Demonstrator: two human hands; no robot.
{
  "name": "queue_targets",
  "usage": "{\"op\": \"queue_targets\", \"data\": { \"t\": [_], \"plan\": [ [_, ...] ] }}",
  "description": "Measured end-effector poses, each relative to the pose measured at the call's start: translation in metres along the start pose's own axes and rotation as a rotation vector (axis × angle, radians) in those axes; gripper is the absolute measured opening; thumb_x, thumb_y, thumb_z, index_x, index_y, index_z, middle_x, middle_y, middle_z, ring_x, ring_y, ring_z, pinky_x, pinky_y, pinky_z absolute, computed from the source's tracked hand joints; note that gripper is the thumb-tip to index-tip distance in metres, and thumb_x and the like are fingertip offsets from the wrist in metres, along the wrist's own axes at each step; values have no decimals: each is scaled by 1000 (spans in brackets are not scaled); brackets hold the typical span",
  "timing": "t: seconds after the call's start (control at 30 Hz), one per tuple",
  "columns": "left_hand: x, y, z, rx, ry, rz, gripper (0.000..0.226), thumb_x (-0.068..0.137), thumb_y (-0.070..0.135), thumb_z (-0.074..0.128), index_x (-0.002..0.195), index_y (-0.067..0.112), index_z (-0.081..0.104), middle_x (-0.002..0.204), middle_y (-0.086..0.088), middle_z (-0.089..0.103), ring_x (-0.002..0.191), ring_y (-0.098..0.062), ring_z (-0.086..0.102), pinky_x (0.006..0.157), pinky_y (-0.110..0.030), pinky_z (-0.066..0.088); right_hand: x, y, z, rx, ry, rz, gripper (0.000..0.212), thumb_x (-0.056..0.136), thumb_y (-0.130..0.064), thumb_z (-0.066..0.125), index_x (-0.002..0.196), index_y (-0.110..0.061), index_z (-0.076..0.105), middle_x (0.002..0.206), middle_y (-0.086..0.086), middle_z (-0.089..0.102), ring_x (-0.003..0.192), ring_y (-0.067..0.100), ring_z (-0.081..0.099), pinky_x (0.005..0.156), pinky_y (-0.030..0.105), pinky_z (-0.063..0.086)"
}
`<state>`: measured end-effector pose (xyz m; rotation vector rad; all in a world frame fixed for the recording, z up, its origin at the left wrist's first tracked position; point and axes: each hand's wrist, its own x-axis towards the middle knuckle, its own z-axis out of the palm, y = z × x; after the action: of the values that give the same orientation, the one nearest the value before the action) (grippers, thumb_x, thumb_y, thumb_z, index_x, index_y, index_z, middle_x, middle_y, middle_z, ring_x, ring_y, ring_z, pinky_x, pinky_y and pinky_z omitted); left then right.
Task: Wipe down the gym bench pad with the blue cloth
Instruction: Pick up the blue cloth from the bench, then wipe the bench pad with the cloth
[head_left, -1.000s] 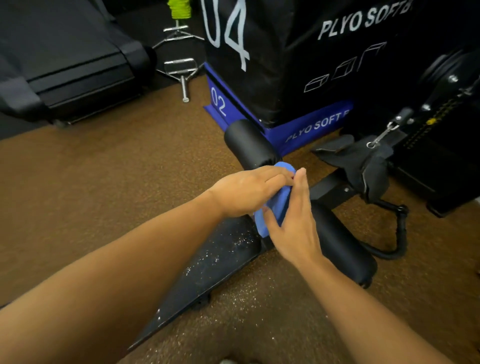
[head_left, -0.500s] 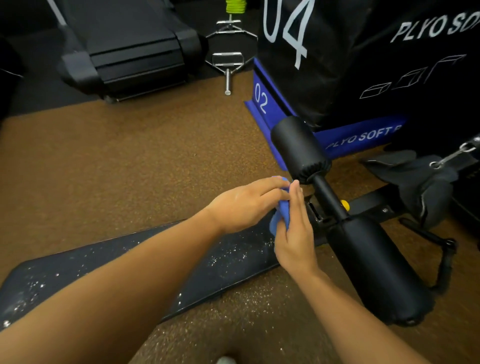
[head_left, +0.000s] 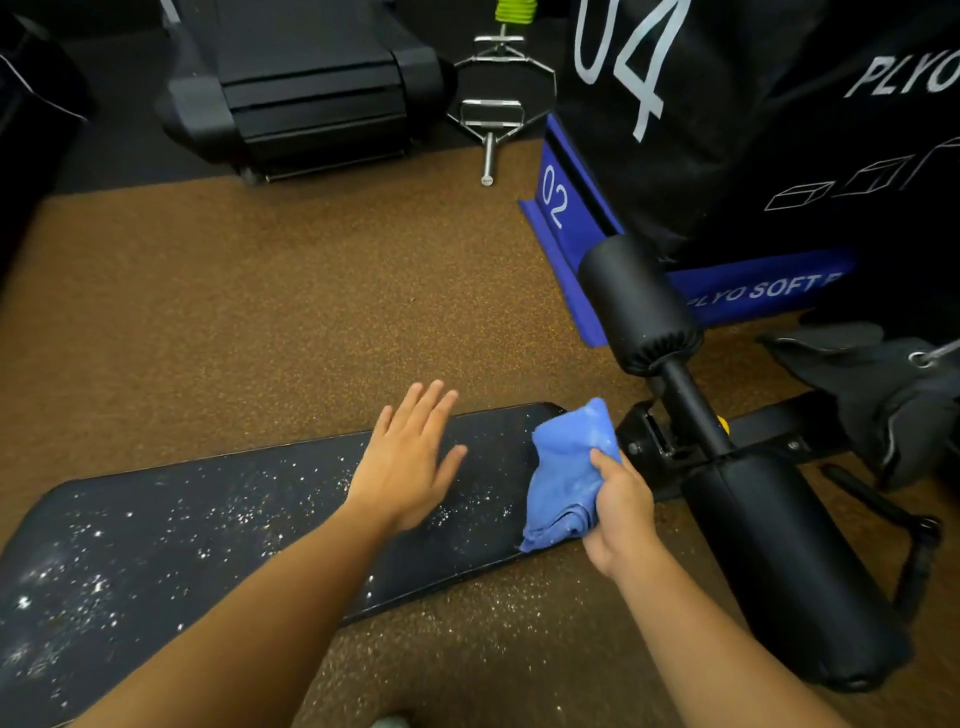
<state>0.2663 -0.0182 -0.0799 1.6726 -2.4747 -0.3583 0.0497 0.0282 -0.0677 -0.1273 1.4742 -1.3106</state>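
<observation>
**Cloth now in one hand, ready for the first stroke**

A moment ago both your hands were bunched together on the blue cloth; now they have parted. Your right hand is clamped around the wadded cloth, which rests on the right end of the bench pad, just beside the frame joint. Your left hand has let go and is spread flat, fingers apart, over the pad to the left of the cloth; whether it presses down or only hovers is hard to tell.

That suggests the folding is done and wiping can begin. White specks cover nearly the whole pad, thickest at the near left, so almost all the work seems left.

The foam roller and its post stand right of the cloth, the plyo boxes beyond. Your own left hand lies in a leftward sweep's path.
</observation>
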Motion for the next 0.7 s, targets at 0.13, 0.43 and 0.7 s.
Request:
{"op": "queue_targets", "data": {
  "t": [0.13, 0.43, 0.7],
  "plan": [
    [-20, -15, 26, 34, -52, -118, 71, 90, 61, 12, 151, 27, 0, 159, 3, -4, 145, -18, -11, 118, -48, 7, 12, 6, -3, -183, 15, -136, 26, 98, -11, 46, 119, -23, 56, 114, 9, 64, 104, 26, 62, 96, 44, 48],
    [-42, -38, 77, 96, -78, -225, 78, 89, 70, 13, 150, 27, -11, 158, -2, -16, 143, -24, -22, 116, -53, -1, 34, 7, -15, -652, 36, -517, 44, 100, -12, 41, 142, -24, 43, 131, -8, 50, 118, 5, 44, 97, 23, 32],
    [-44, -24, 104, 31, -87, -263, 77, 90, 67, 9, 148, 24, -17, 156, -1, -23, 140, -22, -30, 115, -51, -10, 45, 39, -8, -1054, -14, -601, 52, 102, -18, 35, 151, -16, 22, 160, -4, 15, 147, 11, 7, 118, 31, 10]
  ]
}}
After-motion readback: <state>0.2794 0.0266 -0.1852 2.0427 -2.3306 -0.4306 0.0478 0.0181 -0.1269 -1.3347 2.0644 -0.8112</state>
